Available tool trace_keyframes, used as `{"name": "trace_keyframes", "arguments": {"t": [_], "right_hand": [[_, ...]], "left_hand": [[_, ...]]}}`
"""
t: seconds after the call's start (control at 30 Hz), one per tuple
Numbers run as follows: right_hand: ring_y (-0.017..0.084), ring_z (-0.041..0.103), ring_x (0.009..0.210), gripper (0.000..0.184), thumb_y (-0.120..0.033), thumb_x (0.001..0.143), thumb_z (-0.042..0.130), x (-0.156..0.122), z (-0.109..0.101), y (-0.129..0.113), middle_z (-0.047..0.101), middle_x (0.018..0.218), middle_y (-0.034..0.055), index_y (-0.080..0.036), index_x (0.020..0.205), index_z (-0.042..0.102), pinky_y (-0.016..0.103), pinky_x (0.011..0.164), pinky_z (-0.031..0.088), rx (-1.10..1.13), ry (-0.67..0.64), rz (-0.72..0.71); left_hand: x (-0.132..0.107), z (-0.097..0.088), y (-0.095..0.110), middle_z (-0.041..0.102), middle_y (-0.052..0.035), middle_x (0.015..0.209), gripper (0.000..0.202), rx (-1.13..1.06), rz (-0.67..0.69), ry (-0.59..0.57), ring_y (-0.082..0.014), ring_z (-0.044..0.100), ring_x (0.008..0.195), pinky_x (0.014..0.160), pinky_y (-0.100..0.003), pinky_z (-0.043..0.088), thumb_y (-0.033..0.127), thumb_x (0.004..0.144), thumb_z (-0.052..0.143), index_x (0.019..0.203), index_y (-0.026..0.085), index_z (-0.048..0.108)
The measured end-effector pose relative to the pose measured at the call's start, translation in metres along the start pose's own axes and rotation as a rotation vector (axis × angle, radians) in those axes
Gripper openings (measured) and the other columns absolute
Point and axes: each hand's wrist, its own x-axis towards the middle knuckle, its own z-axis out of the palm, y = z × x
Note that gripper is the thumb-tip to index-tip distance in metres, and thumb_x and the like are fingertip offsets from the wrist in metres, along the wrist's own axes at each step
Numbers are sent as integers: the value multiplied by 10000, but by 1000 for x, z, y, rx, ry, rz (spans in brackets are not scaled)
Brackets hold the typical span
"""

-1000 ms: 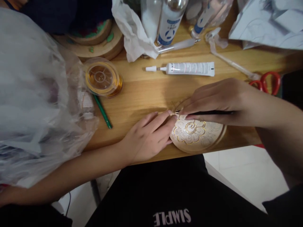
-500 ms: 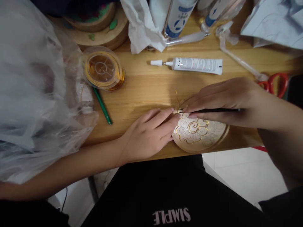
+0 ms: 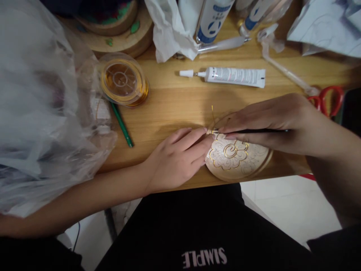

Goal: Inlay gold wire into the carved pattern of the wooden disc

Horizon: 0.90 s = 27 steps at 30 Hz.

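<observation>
A round wooden disc (image 3: 225,174) lies at the table's front edge, with a pencilled flower on its pale face partly outlined in gold wire (image 3: 230,150). My left hand (image 3: 180,158) grips the disc's left rim, fingertips close to the wire end. In my right hand (image 3: 262,118) is a pair of slim black tweezers (image 3: 262,131), held nearly flat over the disc. Their tips meet the gold wire at the disc's upper left edge. A loose wire end (image 3: 212,113) sticks up there. The right fingers cover the disc's upper part.
Behind the disc lies a white glue tube (image 3: 235,76) with its long cap. A spool of gold wire (image 3: 124,79) and a green pencil (image 3: 122,124) are to the left, beside a plastic bag (image 3: 42,113). Red-handled scissors (image 3: 332,101) lie at right; bottles (image 3: 214,20) stand behind.
The loose wire end has swung slightly right and stands more upright. My right hand and the tweezers have shifted very little; my left hand keeps its place.
</observation>
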Motion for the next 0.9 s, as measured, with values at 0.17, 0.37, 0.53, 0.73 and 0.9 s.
{"name": "trace_keyframes", "arguments": {"t": [0.17,0.37,0.53,0.73,0.9], "right_hand": [[155,740,975,175,-187,899,672,1,-1,2,769,1062,74,-130,1060,709,264,835,641,21,-7,-7],[147,741,961,175,-191,901,667,2,-1,1,770,1055,66,-144,1063,714,252,823,637,6,-9,-9],[139,739,976,194,-217,915,650,3,-6,2,770,1064,16,-207,1099,712,243,836,637,-16,-44,-32],[149,741,968,176,-218,921,648,5,-5,4,772,1050,27,-191,1084,711,254,821,638,-17,-43,-31],[134,738,968,149,-248,947,620,3,-3,1,773,1038,16,-200,1062,702,235,806,624,-74,-46,-49]], "left_hand": [[-1,0,-1,705,-33,1258,229,9,5,-17,-225,619,1192,1010,-346,522,213,986,537,1123,93,676],[-1,-1,-1,706,-47,1251,247,-6,2,-7,-228,622,1189,1009,-350,524,217,989,536,1151,77,659],[0,-1,-2,716,-26,1232,226,-11,7,4,-224,638,1168,999,-342,528,199,988,538,1140,80,656],[1,0,-1,720,-19,1225,224,-1,8,14,-233,652,1146,970,-352,543,180,983,538,1140,69,653],[0,0,-1,718,-33,1228,232,1,8,15,-226,643,1150,992,-352,535,193,984,542,1148,75,655]]}}
